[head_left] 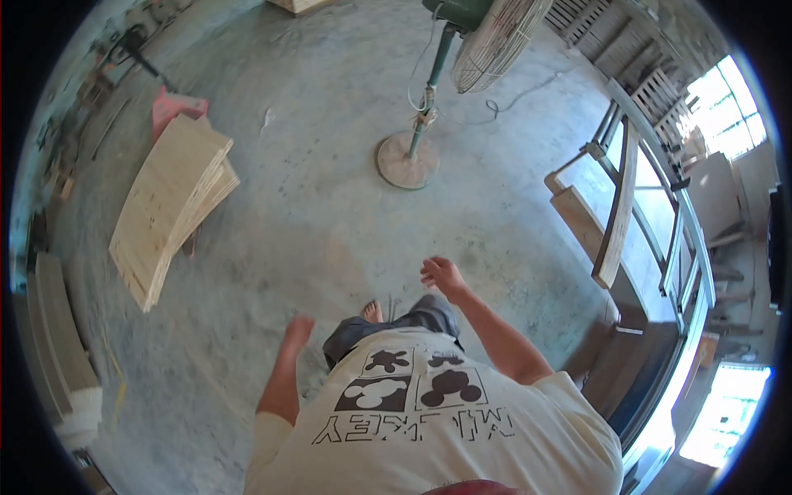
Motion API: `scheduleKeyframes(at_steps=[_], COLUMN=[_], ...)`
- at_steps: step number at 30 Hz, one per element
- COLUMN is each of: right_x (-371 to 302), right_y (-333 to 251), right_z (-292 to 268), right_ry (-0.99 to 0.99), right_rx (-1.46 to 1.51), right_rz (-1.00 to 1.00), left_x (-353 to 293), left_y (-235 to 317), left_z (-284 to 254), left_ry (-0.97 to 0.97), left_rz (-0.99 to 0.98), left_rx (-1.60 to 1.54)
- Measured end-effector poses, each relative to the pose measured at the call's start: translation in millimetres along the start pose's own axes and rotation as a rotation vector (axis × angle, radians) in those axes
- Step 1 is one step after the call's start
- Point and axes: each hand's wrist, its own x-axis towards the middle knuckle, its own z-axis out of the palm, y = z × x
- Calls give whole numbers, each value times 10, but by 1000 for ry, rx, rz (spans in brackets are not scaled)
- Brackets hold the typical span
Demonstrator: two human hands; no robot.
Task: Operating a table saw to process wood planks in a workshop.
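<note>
Plainly both hands are empty, the left hand [297, 328] blurred with fingers loosely apart, the right hand [443, 275] open over the concrete floor [330, 214], well apart from the stacked plywood sheets [169, 206], probably stiff, heavy, best gripped at their long edges.

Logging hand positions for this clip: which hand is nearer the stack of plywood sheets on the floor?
Left. The left hand hangs empty, to the lower right of the plywood stack across bare concrete. The right hand is farther off to the right, on the side of the pedestal fan.
</note>
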Motion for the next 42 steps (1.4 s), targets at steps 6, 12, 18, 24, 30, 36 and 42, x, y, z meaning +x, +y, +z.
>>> scheduleKeyframes(at_steps=[6,12,18,24,30,36,42], right_x=[545,1497,2110,2516,2848,2936,3102], right_y=[-1490,-2874,-3896,-4437,-4837,-5166,-5326], right_z=[263,272,167,-124,-229,-306,-362], right_ry=[-50,50,233,636,735,751,743], right_rx=[107,362,557,798,996,1312,1456], right_rz=[-289,-633,-775,-829,-748,-782,-934], left_x=[3005,4242,5435,6644,7445,7557,7603], left_y=[1396,2540,3172,4138,4419,4621,4551], left_z=[-3791,-5836,-7116,-7611,-7453,-7342,-7264], left_ry=[421,643,598,-132,-832,-1143,-1207], left_rz=[295,684,876,896,1001,902,894], left_rx=[-752,-462,-108,-24,1,-63,-156])
